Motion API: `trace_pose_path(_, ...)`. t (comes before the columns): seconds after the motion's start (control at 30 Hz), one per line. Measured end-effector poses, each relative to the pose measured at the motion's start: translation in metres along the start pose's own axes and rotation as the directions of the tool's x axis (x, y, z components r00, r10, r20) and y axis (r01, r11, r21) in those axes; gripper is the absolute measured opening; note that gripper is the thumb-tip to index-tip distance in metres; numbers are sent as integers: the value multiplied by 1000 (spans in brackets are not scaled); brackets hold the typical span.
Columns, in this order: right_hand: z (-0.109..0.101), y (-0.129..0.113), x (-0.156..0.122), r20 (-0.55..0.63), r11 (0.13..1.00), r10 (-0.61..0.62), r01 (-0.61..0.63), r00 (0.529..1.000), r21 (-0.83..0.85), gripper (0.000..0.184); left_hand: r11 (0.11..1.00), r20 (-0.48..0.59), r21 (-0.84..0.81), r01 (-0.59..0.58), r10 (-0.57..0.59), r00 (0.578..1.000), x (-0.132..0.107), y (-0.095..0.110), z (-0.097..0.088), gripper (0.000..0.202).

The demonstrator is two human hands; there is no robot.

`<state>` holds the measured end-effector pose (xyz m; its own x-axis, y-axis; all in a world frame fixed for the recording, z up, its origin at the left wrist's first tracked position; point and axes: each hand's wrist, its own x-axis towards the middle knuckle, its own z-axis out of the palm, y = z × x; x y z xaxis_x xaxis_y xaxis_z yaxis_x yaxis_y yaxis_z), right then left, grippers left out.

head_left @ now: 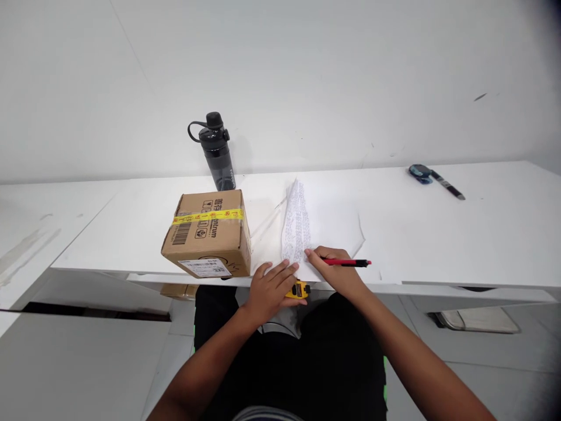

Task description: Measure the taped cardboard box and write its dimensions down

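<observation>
1. The right hand (335,266) pinches a red-and-black pen (348,262) above the sheet; its tip is hidden.
2. The left hand (272,290) spreads its fingers on the near edge of the written paper (297,219), presumably steadying it. A yellow tape measure (300,290) sits at the thumb; whether it is clamped cannot be told.
3. Left of the paper, within reach, the carton (205,231) reads "entrum"; its shipping label (205,268) is illegible.
4. Behind stands a dark bottle (218,155), lettering unreadable.
</observation>
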<state>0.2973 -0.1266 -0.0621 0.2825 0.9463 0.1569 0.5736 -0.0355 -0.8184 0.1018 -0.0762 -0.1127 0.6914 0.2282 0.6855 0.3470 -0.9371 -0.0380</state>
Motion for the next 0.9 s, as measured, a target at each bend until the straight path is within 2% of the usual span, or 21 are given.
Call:
trace_pose_path(0.2, 0, 2, -2, 60, 1000, -11, 10, 998, 9, 47, 1000, 18, 21, -11, 11, 1000, 0, 0, 0, 47)
trace_pose_path(0.4, -1, 1, -3, 56, 1000, 27, -28, 998, 11, 47, 999, 42, 34, -10, 8, 999, -2, 0, 1, 49)
trace_pose_path(0.53, -1, 0, -3, -1, 1000, 17, -17, 1000, -7, 49, 1000, 28, 30, -8, 7, 1000, -2, 0, 2, 47)
trace_pose_path(0.67, -3, 0, -2, 63, 998, 45, -47, 997, 29, 46, 1000, 9, 26, -13, 13, 1000, -2, 0, 2, 47)
trace_pose_path(0.73, -4, 1, -1, 41, 998, 61, -62, 997, 31, 46, 1000, 5, 18, -10, 10, 1000, -3, 0, 2, 47)
trace_pose_path(0.9, -6, 3, -1, 87, 991, 90, -98, 992, 87, 43, 1000, 74, 9, 22, -23, 997, -5, 1, 4, 49)
